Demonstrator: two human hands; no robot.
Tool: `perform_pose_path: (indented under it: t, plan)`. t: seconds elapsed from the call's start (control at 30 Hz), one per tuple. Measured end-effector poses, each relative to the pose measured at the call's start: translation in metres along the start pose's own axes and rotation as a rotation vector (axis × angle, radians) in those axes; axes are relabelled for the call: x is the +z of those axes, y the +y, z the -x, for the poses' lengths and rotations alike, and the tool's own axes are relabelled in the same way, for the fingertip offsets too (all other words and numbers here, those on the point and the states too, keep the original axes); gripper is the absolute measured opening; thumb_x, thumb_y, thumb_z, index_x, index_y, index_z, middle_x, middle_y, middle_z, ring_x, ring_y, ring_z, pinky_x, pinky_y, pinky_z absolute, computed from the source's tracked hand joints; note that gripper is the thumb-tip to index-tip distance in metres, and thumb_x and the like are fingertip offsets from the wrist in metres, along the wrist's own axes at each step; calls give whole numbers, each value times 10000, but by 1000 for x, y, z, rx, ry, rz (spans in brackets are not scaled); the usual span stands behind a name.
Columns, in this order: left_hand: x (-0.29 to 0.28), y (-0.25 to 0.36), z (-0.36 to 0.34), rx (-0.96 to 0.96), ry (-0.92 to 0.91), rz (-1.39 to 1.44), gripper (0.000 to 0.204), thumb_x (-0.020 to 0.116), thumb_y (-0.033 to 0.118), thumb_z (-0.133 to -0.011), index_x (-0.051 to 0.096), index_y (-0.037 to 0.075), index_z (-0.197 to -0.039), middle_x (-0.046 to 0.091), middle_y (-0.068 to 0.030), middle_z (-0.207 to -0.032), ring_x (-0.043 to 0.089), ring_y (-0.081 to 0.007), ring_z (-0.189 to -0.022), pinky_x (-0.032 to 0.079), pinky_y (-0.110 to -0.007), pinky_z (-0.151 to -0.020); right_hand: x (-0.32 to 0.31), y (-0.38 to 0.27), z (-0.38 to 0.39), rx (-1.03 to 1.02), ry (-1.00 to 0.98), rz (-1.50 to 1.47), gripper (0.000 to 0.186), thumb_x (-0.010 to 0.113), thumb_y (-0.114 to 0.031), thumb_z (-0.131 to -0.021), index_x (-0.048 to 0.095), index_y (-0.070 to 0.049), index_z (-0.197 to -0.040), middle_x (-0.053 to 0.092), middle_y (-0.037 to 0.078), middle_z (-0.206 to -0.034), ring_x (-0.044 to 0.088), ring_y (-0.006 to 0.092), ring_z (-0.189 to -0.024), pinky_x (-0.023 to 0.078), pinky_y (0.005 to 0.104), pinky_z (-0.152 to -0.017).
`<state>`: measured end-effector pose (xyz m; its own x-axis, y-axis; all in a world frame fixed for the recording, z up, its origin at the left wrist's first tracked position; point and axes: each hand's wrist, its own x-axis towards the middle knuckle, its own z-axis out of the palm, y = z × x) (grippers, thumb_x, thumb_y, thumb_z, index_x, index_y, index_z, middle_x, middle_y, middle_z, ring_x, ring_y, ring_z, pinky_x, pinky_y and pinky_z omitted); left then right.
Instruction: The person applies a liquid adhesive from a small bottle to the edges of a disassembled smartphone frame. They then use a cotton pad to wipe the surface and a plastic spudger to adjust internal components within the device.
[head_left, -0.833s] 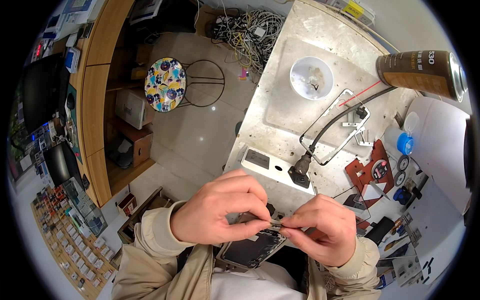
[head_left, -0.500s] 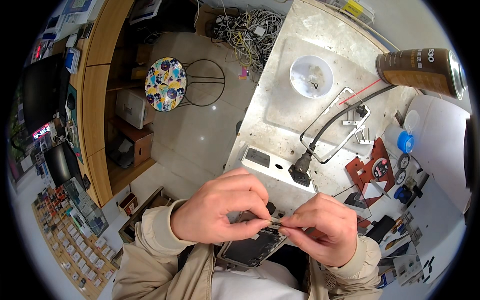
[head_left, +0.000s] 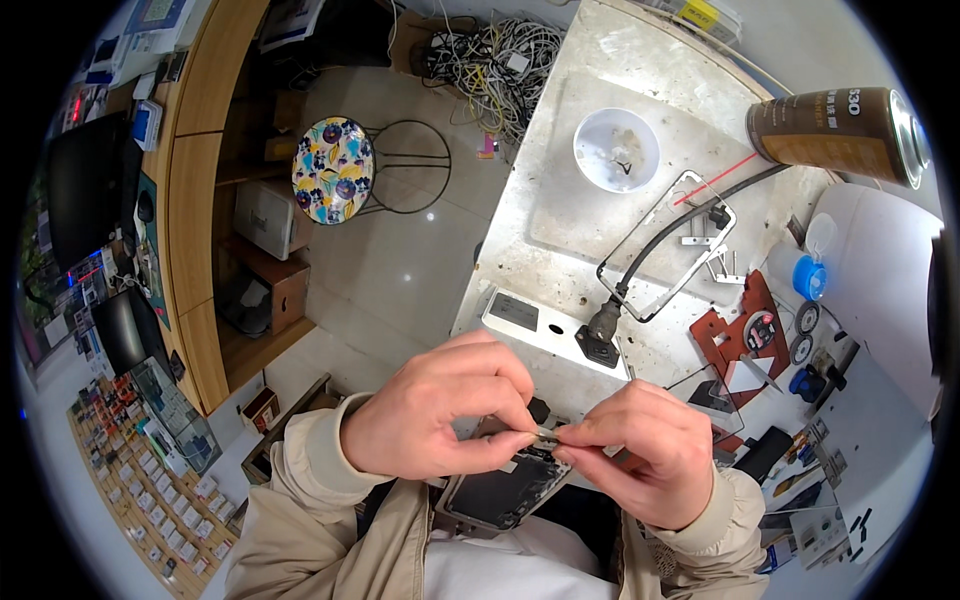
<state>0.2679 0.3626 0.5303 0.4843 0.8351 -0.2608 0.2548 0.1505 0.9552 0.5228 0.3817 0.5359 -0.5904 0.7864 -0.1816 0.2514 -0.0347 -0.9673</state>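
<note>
While both hands pinch the tiny metal part (head_left: 546, 433) at six o'clock, left hand (head_left: 440, 410) and right hand (head_left: 640, 450) should squeeze gently over the phone (head_left: 500, 495).

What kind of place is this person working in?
Probably a phone repair shop: an opened dark phone body lies under both hands, a bare rectangular phone frame rests on the worn white workbench, and a wall rack of small packaged accessories stands nearby.

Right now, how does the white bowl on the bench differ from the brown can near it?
The white bowl stands upright and open, showing small dark bits inside; the brown can lies on its side and is closed. The bowl is low, round and pale, while the can is a long, dark cylinder with a shiny metal end. Both rest on the stained grey bench, away from both hands.
</note>
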Motion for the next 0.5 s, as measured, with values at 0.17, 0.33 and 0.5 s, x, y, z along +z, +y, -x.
perform_pose_path:
  t: [0.17,0.33,0.5]
  plan:
    - [-1,1,0,-11,-12,-7,187,840,0,-772,778,92,-922,697,-34,-980,632,-212,-882,497,-330,-768,0,0,0,3,6,3,241,892,-13,-757,787,-42,-972,742,55,-872,689,222,-746,552,330,-642]
    - [-5,3,-4,2,-13,-39,201,867,55,-808,789,80,-991,708,-40,-1001,638,-226,-895,498,-340,-799,0,1,1,4,15,13,238,895,-23,-762,784,-40,-972,741,55,-871,689,220,-741,551,335,-637]
    - [-1,6,-9,10,-7,-30,240,878,62,-818,797,70,-1043,747,-52,-980,643,-231,-877,510,-351,-803,0,-1,1,18,3,6,301,903,-40,-765,774,-46,-1036,740,55,-866,690,214,-737,548,332,-628]
